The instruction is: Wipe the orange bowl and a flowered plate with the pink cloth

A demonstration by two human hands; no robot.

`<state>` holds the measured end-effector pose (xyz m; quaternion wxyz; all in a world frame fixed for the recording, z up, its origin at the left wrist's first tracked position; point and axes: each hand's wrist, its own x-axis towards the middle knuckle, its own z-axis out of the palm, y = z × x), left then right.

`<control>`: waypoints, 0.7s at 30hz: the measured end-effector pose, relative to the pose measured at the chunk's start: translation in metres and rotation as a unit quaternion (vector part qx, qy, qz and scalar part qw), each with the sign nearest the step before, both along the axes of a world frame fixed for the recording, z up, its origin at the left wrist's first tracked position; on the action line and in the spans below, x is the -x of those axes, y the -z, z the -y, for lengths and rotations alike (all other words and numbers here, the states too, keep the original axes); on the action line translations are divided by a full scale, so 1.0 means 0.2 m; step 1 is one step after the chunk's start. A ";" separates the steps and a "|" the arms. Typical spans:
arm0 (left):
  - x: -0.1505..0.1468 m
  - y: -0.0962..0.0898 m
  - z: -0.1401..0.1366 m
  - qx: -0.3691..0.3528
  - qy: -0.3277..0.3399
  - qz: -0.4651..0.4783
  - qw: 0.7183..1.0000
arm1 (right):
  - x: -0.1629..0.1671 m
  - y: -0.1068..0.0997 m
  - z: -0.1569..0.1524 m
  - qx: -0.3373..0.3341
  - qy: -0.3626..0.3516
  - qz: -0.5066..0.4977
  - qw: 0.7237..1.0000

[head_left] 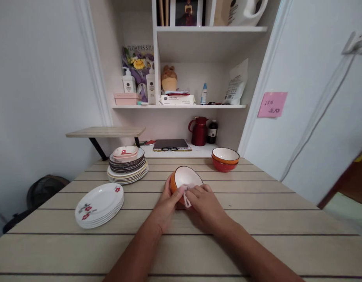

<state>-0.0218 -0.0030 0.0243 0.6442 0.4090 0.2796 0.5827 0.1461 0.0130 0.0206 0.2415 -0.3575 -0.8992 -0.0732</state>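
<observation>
An orange bowl (187, 176) with a white inside and a dark rim is tilted toward me over the middle of the table. My left hand (170, 197) grips its left side, with the thumb near the front rim. A pale cloth (187, 196) is bunched at the bowl's near edge. My right hand (202, 201) is closed on this cloth and presses it against the rim. The fingertips of the right hand are partly hidden by the cloth and the bowl.
Two stacked bowls (225, 158), orange over red, stand at the back right. On the left are flowered oval plates (100, 203) and a taller stack of plates (128, 172) topped by small dishes (125, 152). A red thermos jug (199, 131) stands behind the table.
</observation>
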 end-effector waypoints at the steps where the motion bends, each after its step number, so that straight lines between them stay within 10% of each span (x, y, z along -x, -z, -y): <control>1: 0.00 -0.01 0.00 0.000 -0.010 -0.006 1.000 | 0.00 0.00 0.00 -0.002 -0.015 -0.001 1.000; 21: 0.11 0.01 -0.06 0.029 0.009 0.027 0.999 | -0.07 -0.07 0.00 -0.017 -0.052 0.007 0.998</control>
